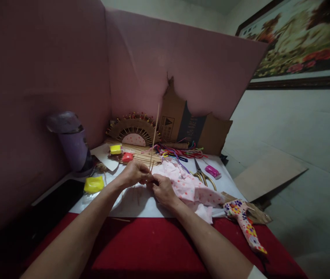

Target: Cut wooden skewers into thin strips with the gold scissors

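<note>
Two bare hands are working over one white sheet (118, 211), and between them they're holding one long thin stick (155, 133), pointing nearly straight up, plus a shorter stick (152, 166) that's poking up right beside it. The left hand (136, 173) is pinching its fingers together around the lower end, and the right hand (163, 190) is closing its fingertips there too. Which fingertip is pressing which stick, I can't tell.

Counting the rest: four clay packs are lying around, two yellow (one nearer (94, 185), one farther (115, 149)), one red (127, 157) and one magenta (213, 171). One pair of scissors (202, 175) is lying just beside the magenta one. Polka-dot fabric (192, 190) is bunching up next to the right hand. Behind, one pinned cardboard arch (133, 126) is standing near one torn cardboard piece (192, 126). One flowery glue gun (246, 223) is sitting at the right, one purple tumbler (74, 149) at the left. Too many loose sticks (146, 155) are piling together to count.
</note>
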### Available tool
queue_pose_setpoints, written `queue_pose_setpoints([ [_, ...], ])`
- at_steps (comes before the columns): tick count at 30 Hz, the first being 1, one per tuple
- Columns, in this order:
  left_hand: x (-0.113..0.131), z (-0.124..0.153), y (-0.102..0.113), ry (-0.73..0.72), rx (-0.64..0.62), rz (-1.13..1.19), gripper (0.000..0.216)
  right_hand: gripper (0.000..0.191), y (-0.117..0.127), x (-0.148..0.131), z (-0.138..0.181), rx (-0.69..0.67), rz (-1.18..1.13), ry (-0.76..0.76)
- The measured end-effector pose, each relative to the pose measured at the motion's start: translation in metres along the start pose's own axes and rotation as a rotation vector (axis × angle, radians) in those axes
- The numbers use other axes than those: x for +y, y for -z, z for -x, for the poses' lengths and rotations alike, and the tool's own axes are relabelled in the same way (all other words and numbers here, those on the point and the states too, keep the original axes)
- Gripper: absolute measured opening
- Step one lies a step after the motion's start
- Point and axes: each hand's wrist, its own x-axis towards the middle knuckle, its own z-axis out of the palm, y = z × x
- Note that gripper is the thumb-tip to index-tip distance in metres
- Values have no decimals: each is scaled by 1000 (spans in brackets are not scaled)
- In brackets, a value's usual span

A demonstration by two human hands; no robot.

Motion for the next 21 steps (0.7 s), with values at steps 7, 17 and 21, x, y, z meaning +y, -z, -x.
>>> queue_pose_setpoints([
  [7,5,3,-2,-7,23,92,13,17,3,1,2,-62,-167,-44],
  [17,5,2,-4,-126,26,284,31,18,2,1,2,0,-11,-21],
  [21,4,3,-6,-137,34,281,32,20,1,2,3,-6,-1,-14],
])
